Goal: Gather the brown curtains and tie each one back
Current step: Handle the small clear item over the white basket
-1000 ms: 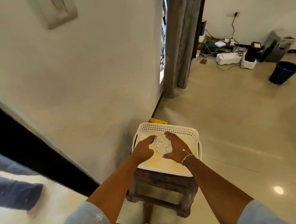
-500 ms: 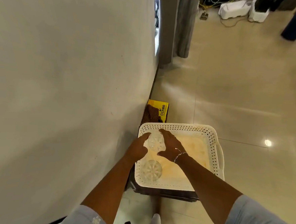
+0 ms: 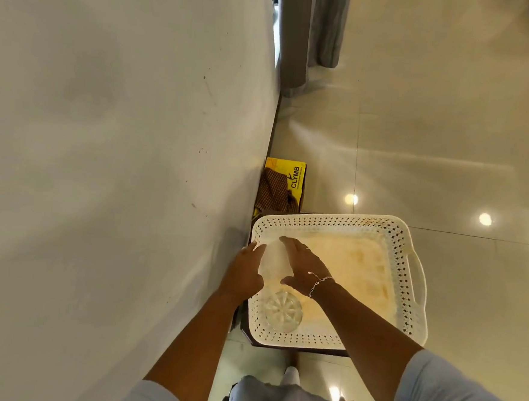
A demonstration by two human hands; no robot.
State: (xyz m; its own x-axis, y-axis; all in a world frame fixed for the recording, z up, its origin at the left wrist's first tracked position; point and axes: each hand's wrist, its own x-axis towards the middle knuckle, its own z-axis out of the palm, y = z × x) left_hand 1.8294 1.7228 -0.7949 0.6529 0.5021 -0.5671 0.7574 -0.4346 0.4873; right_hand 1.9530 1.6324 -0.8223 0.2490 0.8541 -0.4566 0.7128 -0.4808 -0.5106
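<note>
Two brown-grey curtains hang at the top of the view, one (image 3: pixel 295 36) by the wall's corner and one (image 3: pixel 327 26) just right of it, both reaching the floor. My left hand (image 3: pixel 244 271) and my right hand (image 3: pixel 304 269) hold a clear glass piece (image 3: pixel 273 263) between them, over the left side of a white perforated tray (image 3: pixel 406 241). The piece looks blurred. A second clear ribbed glass piece (image 3: pixel 283 311) lies in the tray's near left corner.
The tray sits on a dark wooden stool (image 3: pixel 246 332) against the white wall (image 3: pixel 119 159). Behind it, a yellow box (image 3: pixel 290 171) with a checked cloth (image 3: pixel 273 191) on it stands on the glossy tiled floor (image 3: pixel 433 134).
The view has tilted further down, so the curtains slid to the top edge. One glass piece now lies in the tray while both hands keep hold of the other.
</note>
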